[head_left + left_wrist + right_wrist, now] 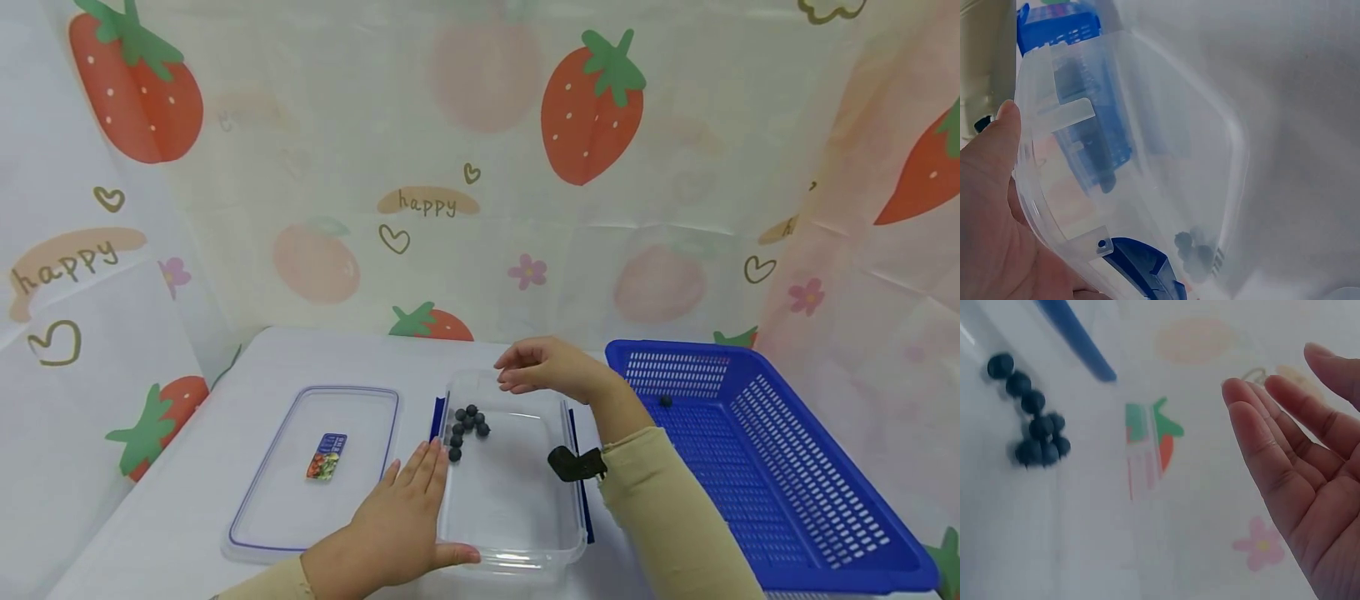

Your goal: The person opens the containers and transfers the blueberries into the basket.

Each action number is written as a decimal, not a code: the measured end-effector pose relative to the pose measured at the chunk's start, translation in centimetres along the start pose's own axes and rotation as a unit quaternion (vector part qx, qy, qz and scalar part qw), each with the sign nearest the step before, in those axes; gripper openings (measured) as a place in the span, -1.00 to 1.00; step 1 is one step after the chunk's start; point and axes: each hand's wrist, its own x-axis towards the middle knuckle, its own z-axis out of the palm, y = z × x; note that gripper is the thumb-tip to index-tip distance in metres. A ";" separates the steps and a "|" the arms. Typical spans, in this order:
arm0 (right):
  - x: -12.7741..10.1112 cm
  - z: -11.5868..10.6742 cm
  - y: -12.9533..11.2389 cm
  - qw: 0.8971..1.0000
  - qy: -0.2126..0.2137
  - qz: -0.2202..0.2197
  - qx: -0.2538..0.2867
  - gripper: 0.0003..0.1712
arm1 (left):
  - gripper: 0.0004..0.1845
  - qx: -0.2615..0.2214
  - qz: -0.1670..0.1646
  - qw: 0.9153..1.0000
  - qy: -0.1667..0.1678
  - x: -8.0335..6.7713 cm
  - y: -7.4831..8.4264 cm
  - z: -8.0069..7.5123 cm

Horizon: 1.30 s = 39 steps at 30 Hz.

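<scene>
A clear plastic box with blue side clips stands in front of me. Dark round blueberries lie clustered along its left side, several of them touching. My left hand rests against the box's front left corner, its fingers straight along the left side and the thumb at the front edge. Over the far end of the box hovers my right hand. In the right wrist view, the right hand's fingers are loosely bent, with nothing between them and the thumb.
On the left lies a clear lid with a blue seal and a small printed label. A blue perforated basket stands at the right, with a single blueberry at its far end. A fruit-patterned sheet hangs behind the white table.
</scene>
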 end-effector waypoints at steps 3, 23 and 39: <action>1.0 1.2 0.1 1.000 -0.009 -0.008 0.004 -0.73 | 0.26 -0.002 -0.001 1.000 -0.003 0.1 0.0 0.1; 4.8 6.6 3.8 0.992 0.007 0.125 -0.012 -0.81 | 0.25 -0.003 0.013 1.000 0.013 0.2 0.0 0.4; 5.6 8.0 5.2 0.979 -0.059 0.166 -0.100 -0.81 | 0.25 0.005 0.013 1.000 0.015 0.0 -0.1 0.0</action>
